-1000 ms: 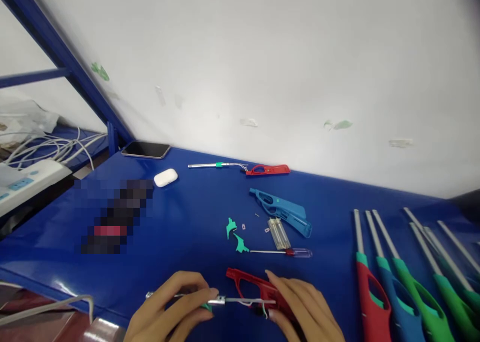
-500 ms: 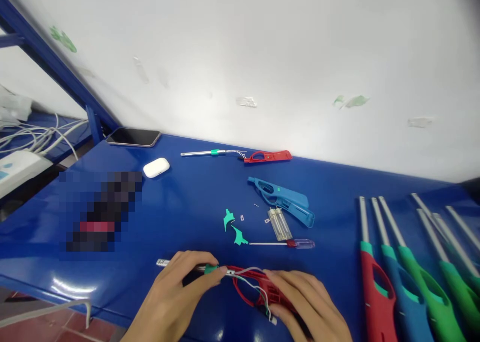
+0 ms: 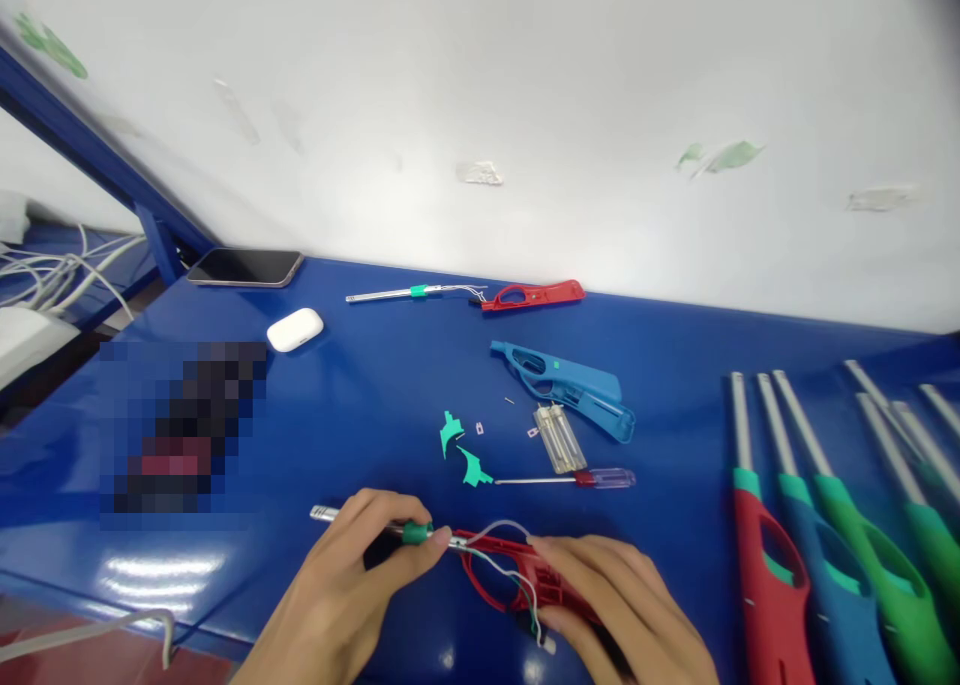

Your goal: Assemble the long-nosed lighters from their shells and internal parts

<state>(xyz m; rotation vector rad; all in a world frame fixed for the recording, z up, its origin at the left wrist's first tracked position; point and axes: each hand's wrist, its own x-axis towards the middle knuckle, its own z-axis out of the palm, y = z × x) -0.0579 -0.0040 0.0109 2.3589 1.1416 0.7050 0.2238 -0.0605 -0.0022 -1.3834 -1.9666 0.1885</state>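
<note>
The left hand point(image 3: 349, 585) pinches a metal stick point(image 3: 325, 514) between its thumb and fingers, and the right hand point(image 3: 622, 600) is partly curled, gripping a red handle point(image 3: 549, 580). White wires point(image 3: 501, 569) run from the stick toward the right hand. Both things are near the table's point(image 3: 360, 415) front, closer than the screwdriver point(image 3: 606, 479).

The tube point(image 3: 324, 513) is silver, its collar point(image 3: 418, 533) green, its wire point(image 3: 535, 599) white, the handle point(image 3: 546, 583) red. Both triggers point(image 3: 473, 467) are mint green, the shell point(image 3: 570, 378) blue. The screwdriver's grip point(image 3: 613, 478) is red and pale violet. Lighters point(image 3: 772, 605) are red, blue and green. The table point(image 3: 337, 395) is blue.
</note>
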